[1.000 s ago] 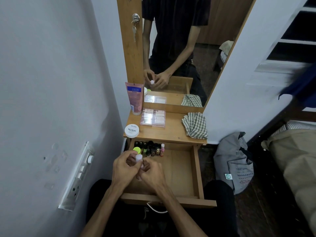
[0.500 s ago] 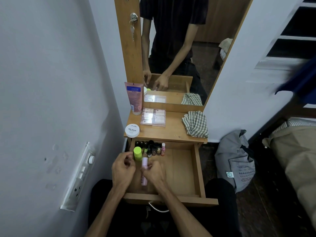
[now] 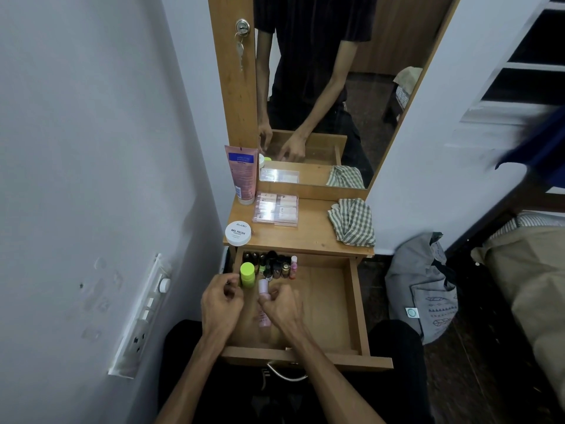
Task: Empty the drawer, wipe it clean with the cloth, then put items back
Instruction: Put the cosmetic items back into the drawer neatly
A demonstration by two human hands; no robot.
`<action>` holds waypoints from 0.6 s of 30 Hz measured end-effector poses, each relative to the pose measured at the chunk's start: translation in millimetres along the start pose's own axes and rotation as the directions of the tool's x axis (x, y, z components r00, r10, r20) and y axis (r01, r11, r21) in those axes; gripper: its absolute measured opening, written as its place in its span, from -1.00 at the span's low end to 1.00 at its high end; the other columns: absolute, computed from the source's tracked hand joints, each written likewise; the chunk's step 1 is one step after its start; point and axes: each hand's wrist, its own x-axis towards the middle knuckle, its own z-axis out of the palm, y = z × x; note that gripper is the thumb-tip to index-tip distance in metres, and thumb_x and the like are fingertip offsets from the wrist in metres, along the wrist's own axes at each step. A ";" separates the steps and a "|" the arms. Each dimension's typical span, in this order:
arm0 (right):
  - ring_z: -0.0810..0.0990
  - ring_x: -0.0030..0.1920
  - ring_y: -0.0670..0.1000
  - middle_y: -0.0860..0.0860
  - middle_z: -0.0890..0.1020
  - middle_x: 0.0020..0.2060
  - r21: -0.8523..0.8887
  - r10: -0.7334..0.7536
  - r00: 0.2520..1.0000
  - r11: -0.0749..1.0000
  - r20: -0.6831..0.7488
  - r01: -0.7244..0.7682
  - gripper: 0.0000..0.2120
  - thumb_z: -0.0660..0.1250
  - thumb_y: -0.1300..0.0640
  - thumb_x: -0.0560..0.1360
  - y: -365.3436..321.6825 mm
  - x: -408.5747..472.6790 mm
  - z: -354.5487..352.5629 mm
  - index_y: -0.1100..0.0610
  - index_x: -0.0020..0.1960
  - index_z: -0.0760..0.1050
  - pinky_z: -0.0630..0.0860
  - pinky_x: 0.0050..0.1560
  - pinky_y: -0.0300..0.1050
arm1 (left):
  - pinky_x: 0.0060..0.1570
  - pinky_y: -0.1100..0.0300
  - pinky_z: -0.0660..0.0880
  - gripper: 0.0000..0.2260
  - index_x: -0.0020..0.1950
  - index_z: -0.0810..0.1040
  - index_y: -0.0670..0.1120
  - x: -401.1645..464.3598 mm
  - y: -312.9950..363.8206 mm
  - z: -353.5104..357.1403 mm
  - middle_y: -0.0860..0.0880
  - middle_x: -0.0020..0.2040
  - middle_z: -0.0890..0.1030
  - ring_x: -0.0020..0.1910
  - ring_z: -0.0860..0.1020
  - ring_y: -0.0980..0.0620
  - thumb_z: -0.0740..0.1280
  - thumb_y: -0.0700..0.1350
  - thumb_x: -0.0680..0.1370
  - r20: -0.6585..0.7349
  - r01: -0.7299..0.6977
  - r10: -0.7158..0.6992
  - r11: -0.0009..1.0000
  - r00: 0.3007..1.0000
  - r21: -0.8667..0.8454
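Note:
The wooden drawer [image 3: 356, 307] stands pulled open below the dresser top. Several small nail polish bottles [image 3: 275, 266] line its back left corner, with a lime-capped bottle [image 3: 247, 274] in front of them. My right hand [image 3: 282, 304] grips a slim pink tube with a pale cap [image 3: 263, 296] over the drawer's left side. Just left of it, my left hand [image 3: 221, 301] hovers with loosely curled fingers and holds nothing. The green checked cloth [image 3: 351, 221] lies crumpled on the top's right side.
On the dresser top [image 3: 312, 237] stand a pink tube [image 3: 241, 172], a clear flat case [image 3: 275, 208] and a white nail polish remover jar [image 3: 238, 233]. A mirror [image 3: 321, 87] rises behind. A wall with a switch panel [image 3: 140, 316] is left, a grey bag [image 3: 422, 286] right.
My hands have come apart. The pink tube has gone down into the drawer in my right hand, and my left hand has let go. The lime-capped bottle now shows fully.

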 end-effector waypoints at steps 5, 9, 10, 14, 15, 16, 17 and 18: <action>0.68 -0.25 0.01 0.03 0.73 -0.27 0.034 -0.017 0.998 0.999 -0.057 0.019 -0.67 0.32 -0.13 0.50 -1.3 -4.2 -7.4 0.13 -0.10 0.67 0.63 -0.22 -0.02 | -0.18 0.22 0.57 -0.77 0.02 0.65 -0.05 -0.2 4.6 -1.3 0.05 -0.08 0.63 -0.13 0.59 0.16 0.44 -0.33 0.47 -0.038 -0.006 0.003 0.998 0.999 -0.068; 0.68 -0.18 -0.15 -0.07 0.76 -0.16 0.102 -0.077 0.988 0.991 -0.137 0.091 -0.84 0.37 0.02 0.50 -15.7 -2.9 -24.3 0.05 -0.10 0.71 0.61 -0.08 -0.21 | -0.22 0.21 0.56 -0.86 -0.01 0.65 -0.06 6.2 11.8 -7.0 0.05 -0.10 0.64 -0.18 0.60 0.17 0.48 -0.25 0.48 -0.093 -0.012 0.002 0.994 0.996 -0.107; 0.64 -0.22 -0.20 -0.10 0.75 -0.16 0.118 -0.090 0.983 0.987 -0.161 0.109 -0.87 0.38 0.05 0.49 -22.7 -2.4 -29.6 0.03 -0.10 0.71 0.56 -0.11 -0.29 | -0.22 0.20 0.55 -0.86 -0.02 0.65 -0.07 9.5 15.1 -8.6 0.04 -0.11 0.65 -0.20 0.60 0.16 0.49 -0.25 0.47 -0.107 -0.012 -0.001 0.993 0.994 -0.120; 0.61 -0.27 -0.22 -0.16 0.72 -0.26 0.191 -0.128 0.956 0.965 -0.263 0.181 -0.89 0.38 0.08 0.46 -52.8 6.9 -44.3 0.01 -0.15 0.69 0.59 -0.01 -0.20 | -0.17 0.07 0.60 -0.79 0.03 0.64 -0.07 31.4 27.8 -13.5 0.04 -0.10 0.65 -0.18 0.61 0.10 0.48 -0.27 0.43 -0.160 -0.028 0.006 0.991 0.987 -0.132; 0.64 -0.25 -0.19 -0.15 0.71 -0.27 0.212 -0.141 0.951 0.956 -0.277 0.203 -0.89 0.38 0.07 0.45 -60.0 11.7 -46.7 0.01 -0.14 0.69 0.63 -0.02 -0.15 | -0.16 0.05 0.60 -0.77 0.04 0.64 -0.05 38.9 30.9 -14.5 0.05 -0.10 0.64 -0.17 0.61 0.09 0.48 -0.26 0.43 -0.172 -0.034 0.012 0.991 0.985 -0.126; 0.65 -0.23 -0.18 -0.14 0.72 -0.27 0.227 -0.153 0.945 0.948 -0.289 0.223 -0.89 0.38 0.06 0.45 -68.7 16.6 -50.5 0.02 -0.13 0.69 0.65 -0.06 -0.11 | -0.15 0.04 0.60 -0.76 0.04 0.63 -0.04 46.2 35.2 -15.6 0.06 -0.09 0.63 -0.16 0.61 0.08 0.48 -0.24 0.41 -0.186 -0.048 0.026 0.992 0.982 -0.114; 0.66 -0.23 -0.17 -0.13 0.72 -0.26 0.238 -0.169 0.938 0.940 -0.304 0.246 -0.87 0.37 0.05 0.44 -77.4 22.2 -53.9 0.02 -0.11 0.69 0.65 -0.08 -0.08 | -0.15 0.05 0.59 -0.75 0.05 0.62 -0.03 53.3 40.6 -16.6 0.06 -0.08 0.62 -0.14 0.61 0.07 0.49 -0.23 0.40 -0.196 -0.067 0.048 0.993 0.979 -0.095; 0.66 -0.23 -0.16 -0.13 0.72 -0.25 0.244 -0.174 0.933 0.935 -0.314 0.257 -0.86 0.37 0.03 0.44 -85.8 29.1 -57.1 0.01 -0.09 0.69 0.65 -0.09 -0.06 | -0.15 0.08 0.57 -0.72 0.06 0.62 -0.02 60.1 46.1 -17.6 0.07 -0.05 0.61 -0.12 0.60 0.07 0.51 -0.21 0.39 -0.200 -0.090 0.075 0.993 0.977 -0.071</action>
